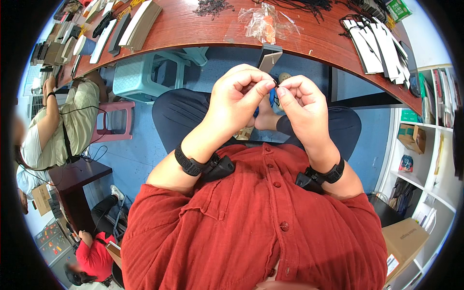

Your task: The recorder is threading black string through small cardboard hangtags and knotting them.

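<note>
Pinching a thin black cord (276, 84), the left hand (241, 94) is pressing its thumb and forefinger together, and the right hand (305, 106) is closing its own thumb and forefinger on the cord just beside them. The cord is showing only as a small dark bit between the two sets of fingertips; its full length is too hidden to tell. Both hands are hovering above the wearer's lap, near each other, with a black wristband (188, 162) circling the left wrist. Just beyond the grip, a flat tan-faced piece with a dark edge (270, 60) is jutting past the rim of a reddish-brown table (193, 31). Farther beyond, crumpled clear plastic wrapping (251, 21) is lying on the tabletop. Off to the right of the grip, white strips with black cords (365, 46) are lying in a loose fan; off to the left, a stack of beige cards (141, 25) is resting near the table's edge.
</note>
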Available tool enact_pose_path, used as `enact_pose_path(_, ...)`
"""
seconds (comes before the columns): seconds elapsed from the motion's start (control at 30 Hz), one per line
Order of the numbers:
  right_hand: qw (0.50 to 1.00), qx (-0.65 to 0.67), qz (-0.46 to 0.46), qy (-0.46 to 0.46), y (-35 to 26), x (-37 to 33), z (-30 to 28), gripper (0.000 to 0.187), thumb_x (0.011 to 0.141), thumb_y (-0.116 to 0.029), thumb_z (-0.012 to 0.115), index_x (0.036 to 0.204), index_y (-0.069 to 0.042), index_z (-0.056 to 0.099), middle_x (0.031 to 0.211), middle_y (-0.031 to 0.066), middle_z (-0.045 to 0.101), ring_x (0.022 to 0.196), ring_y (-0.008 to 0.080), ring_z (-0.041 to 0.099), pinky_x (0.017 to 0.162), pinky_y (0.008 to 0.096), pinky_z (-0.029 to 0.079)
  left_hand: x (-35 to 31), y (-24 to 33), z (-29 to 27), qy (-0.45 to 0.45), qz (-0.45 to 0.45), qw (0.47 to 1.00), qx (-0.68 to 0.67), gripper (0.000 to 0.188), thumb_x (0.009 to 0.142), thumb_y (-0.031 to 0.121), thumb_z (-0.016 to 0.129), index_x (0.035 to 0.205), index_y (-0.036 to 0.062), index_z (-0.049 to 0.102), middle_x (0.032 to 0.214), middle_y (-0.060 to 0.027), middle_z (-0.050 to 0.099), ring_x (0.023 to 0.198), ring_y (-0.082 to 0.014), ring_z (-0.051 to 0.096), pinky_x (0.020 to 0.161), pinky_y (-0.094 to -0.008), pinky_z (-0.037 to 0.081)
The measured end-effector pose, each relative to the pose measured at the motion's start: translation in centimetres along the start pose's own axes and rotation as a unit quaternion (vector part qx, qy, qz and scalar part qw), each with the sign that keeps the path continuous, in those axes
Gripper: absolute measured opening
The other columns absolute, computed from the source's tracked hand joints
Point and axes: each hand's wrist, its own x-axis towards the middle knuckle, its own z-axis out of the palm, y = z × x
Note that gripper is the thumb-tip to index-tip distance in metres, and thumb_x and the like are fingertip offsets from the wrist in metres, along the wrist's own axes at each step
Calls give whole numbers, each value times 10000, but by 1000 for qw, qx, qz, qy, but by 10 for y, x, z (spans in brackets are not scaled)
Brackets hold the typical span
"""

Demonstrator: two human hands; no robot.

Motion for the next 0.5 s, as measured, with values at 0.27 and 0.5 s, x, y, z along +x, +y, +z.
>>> enact_pose_path(0.27, 1000, 28, -5, -13, 2, 1, 0, 40, 857, -76, 540, 834, -44, 534, 663, -32, 539, 504, -2, 453, 410, 157, 348, 0, -4, 1, 18, 60, 996, 65, 48, 822, 19, 575, 792, -7, 603, 825, -51, 562, 738, -103, 541, 666, -221, 449)
enact_pose_path(0.5, 999, 24, -32, 17, 0, 3, -4, 39, 865, -72, 532, 865, -37, 549, 680, -30, 554, 518, -6, 449, 423, 154, 347, -8, 0, 7, -7, -16, 998, -61, 171, 815, -29, 565, 973, 15, 518, 824, -40, 564, 744, -91, 548, 671, -202, 455)
